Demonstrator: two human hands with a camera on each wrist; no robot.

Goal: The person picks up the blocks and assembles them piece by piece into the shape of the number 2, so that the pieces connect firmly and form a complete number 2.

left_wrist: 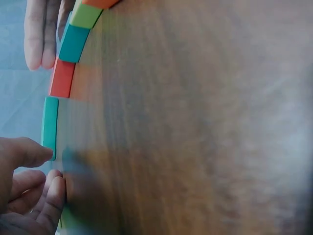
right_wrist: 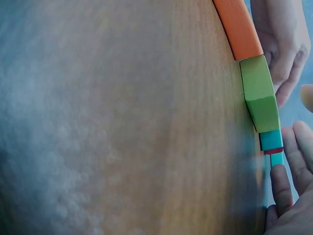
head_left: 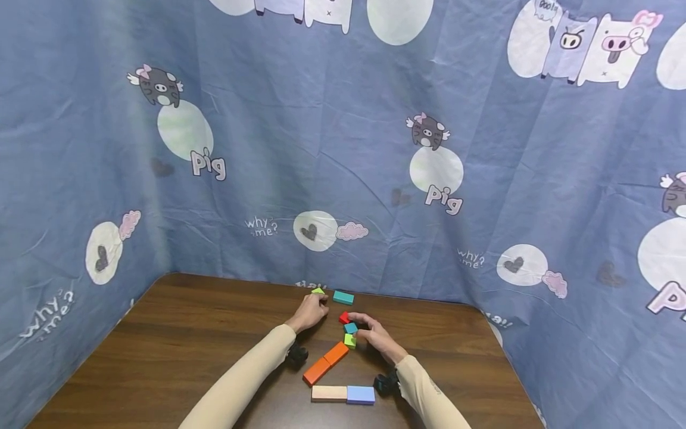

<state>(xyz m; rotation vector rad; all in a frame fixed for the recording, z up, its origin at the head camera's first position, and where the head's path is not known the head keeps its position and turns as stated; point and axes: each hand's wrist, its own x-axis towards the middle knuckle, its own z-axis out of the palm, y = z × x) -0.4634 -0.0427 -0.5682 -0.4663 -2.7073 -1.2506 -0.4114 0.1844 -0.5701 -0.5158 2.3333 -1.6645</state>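
In the head view, my left hand (head_left: 309,311) is over the far part of the table, fingers bent, with a gap between the digits in the left wrist view. Just beyond it lies a lime-green block (head_left: 318,291), partly hidden. To its right is a long teal block (head_left: 343,297); one fingertip overlaps its end in the left wrist view, and contact is unclear. My right hand (head_left: 377,338), fingers spread loosely, is beside a red block (head_left: 344,317), a small teal block (head_left: 351,328) and a yellow-green block (head_left: 350,340) in a line.
Two orange blocks (head_left: 326,363) lie end to end on a slant nearer me. Closer still, a beige block (head_left: 329,394) touches a light blue block (head_left: 361,395). The dark wooden table (head_left: 171,339) ends at a blue printed curtain (head_left: 348,161).
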